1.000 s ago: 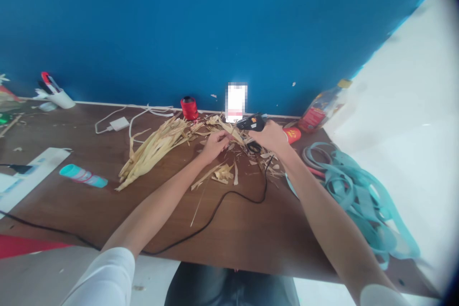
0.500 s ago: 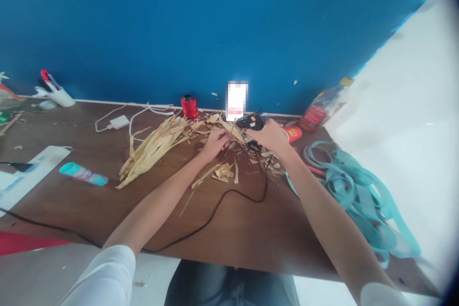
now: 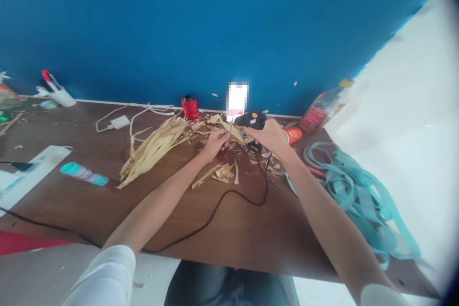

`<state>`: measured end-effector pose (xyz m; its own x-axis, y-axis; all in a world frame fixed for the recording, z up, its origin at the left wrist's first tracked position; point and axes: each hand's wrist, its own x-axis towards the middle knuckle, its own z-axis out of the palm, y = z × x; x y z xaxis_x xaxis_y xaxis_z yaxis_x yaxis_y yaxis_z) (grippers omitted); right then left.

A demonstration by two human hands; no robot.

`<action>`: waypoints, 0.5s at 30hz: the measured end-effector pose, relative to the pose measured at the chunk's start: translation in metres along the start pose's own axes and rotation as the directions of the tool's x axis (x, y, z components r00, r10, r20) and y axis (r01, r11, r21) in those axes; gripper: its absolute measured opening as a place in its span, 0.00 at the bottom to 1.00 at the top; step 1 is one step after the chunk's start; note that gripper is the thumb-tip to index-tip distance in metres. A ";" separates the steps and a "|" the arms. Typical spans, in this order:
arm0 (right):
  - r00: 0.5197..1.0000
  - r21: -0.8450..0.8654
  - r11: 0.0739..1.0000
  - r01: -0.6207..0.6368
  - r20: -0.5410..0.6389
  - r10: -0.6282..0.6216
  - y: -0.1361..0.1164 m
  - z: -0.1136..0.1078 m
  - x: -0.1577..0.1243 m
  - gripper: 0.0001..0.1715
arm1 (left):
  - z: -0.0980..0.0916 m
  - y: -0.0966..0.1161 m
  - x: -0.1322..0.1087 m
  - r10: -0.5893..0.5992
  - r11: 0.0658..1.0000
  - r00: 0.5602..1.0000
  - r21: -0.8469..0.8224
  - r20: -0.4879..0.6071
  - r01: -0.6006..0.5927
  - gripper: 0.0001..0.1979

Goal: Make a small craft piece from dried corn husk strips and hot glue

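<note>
My right hand (image 3: 269, 133) is wrapped round a black hot glue gun (image 3: 249, 119), its front end pointing left and its black cord trailing down over the table. Just left of it, my left hand (image 3: 217, 145) pinches a thin tan stalk (image 3: 231, 128) that sticks up close to the gun's tip; whether they touch I cannot tell. Dry corn husk scraps (image 3: 224, 172) lie below and behind both hands. A larger bundle of corn husks (image 3: 154, 150) rests to the left of my left hand.
A lit phone (image 3: 237, 100) leans on the blue wall behind a spool of red thread (image 3: 190, 107). To the right are a red paper cup (image 3: 293, 134), a bottle (image 3: 324, 107) and tangled teal ribbon (image 3: 349, 186). A power strip (image 3: 39, 167) and a teal roll (image 3: 84, 174) lie left. The cord (image 3: 215, 210) crosses the front.
The glue gun has shifted very slightly left and tilted a little, its front end nearer the stalk. My left hand has stayed almost in place.
</note>
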<state>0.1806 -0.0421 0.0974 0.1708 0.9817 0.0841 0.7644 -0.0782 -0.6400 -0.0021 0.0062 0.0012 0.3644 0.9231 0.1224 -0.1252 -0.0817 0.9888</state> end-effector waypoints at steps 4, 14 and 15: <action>0.998 -0.004 0.998 -0.058 0.039 0.058 0.001 0.000 0.002 0.20 | -0.001 0.001 -0.001 0.028 1.000 0.998 0.003 0.053 -0.028 0.16; 0.997 0.078 0.994 -0.075 0.004 0.075 0.007 -0.002 0.006 0.25 | -0.001 0.003 -0.002 0.033 0.999 0.999 0.011 0.041 -0.033 0.16; 0.997 0.119 0.990 -0.074 -0.023 0.078 0.010 -0.005 0.007 0.29 | -0.001 0.003 -0.002 0.030 0.999 0.999 0.013 0.033 -0.030 0.16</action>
<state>0.1919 -0.0368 0.0953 0.2442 0.9683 0.0519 0.6703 -0.1299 -0.7306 -0.0041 0.0050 0.0036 0.3905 0.9075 0.1548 -0.1244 -0.1145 0.9856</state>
